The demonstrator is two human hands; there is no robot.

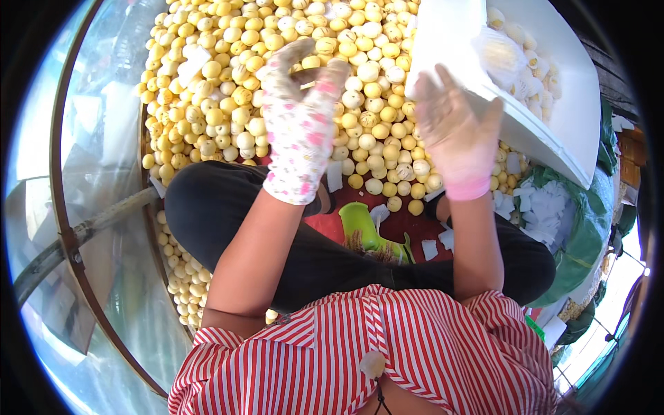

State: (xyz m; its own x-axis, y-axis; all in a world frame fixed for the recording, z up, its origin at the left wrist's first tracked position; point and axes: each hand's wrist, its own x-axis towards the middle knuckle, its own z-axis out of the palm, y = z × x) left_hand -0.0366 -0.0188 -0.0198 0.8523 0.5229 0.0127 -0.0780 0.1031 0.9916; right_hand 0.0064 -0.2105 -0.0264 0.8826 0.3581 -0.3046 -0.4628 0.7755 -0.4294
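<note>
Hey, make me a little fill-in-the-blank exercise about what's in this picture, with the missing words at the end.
1. The heaped fruits are mostly ____.
2. The glove on the right hand ends in a ____ cuff.
3. The white box is to the ____ of the left hand.
4. The person's shirt has white and ____ stripes.

Missing words: yellow; pink; right; red.

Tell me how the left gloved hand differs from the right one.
The left hand wears a white glove with pink patches; the right hand wears a plain-looking beige glove with a pink cuff. The left hand is curved; the right hand is more spread and looks blurrier. Both are gloved.
</note>
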